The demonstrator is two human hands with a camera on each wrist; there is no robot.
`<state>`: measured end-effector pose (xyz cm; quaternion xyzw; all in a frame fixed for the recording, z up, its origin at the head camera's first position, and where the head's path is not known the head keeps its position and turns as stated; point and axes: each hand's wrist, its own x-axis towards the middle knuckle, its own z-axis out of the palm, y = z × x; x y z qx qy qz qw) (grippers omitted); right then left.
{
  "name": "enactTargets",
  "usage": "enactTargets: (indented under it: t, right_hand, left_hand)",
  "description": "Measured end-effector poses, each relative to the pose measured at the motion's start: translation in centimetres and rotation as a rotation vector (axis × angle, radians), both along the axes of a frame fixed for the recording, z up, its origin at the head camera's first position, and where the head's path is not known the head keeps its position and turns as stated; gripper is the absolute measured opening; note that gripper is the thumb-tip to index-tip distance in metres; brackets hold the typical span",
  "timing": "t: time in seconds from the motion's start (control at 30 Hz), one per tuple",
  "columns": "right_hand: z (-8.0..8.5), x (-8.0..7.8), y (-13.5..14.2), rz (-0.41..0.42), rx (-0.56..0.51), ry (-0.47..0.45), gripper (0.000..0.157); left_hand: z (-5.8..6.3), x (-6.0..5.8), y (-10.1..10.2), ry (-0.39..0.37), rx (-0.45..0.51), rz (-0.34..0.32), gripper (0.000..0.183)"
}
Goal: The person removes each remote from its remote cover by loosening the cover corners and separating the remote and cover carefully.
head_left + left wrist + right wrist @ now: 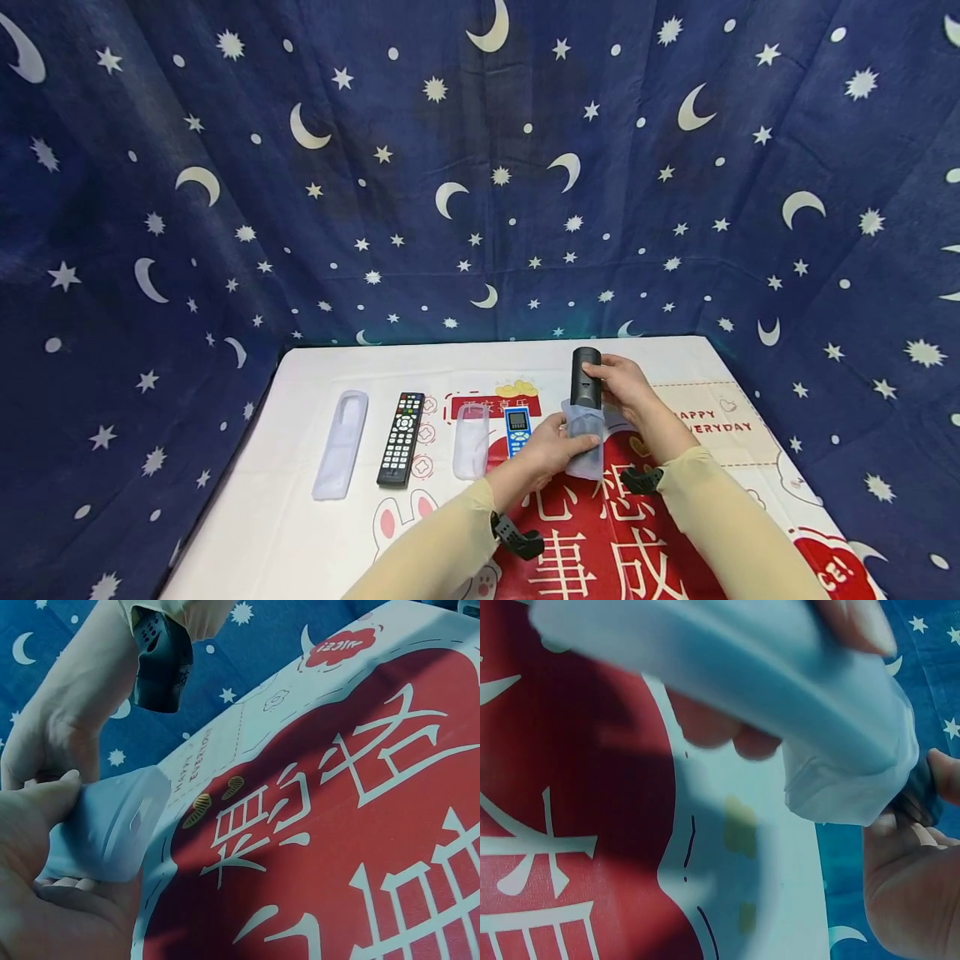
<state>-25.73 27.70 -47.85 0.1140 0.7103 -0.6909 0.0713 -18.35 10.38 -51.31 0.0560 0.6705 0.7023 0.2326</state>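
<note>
A black remote control stands partly inside a translucent silicone sleeve, its upper end sticking out of the opening. My left hand grips the sleeve, thumb across its front. Higher up, my right hand holds the bare end of the remote between thumb and fingers. The right wrist view shows the sleeve large, with the remote's dark end pinched by the right hand. In the left wrist view, the sleeve's closed end has a slot and rests in the left hand.
Left of my hands lie a blue-and-white remote, a short translucent sleeve, a black many-buttoned remote and a long translucent sleeve. They lie on a table with a printed cover; a starry blue curtain surrounds it.
</note>
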Motion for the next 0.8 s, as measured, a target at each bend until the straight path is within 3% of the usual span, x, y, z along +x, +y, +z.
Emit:
enactTargets:
  t: [0.2,0.8]
  right_hand:
    - [-0.1,-0.1,0.3,0.024,0.008,-0.024,0.053]
    - [0.1,-0.4,0.8,0.035,0.045,-0.04,0.063]
  left_hand:
    - [-0.1,0.4,-0.3,-0.044,-0.003,-0.033,0.051]
    - [-0.5,1.1,-0.1,-0.03,0.014,-0.028,0.043]
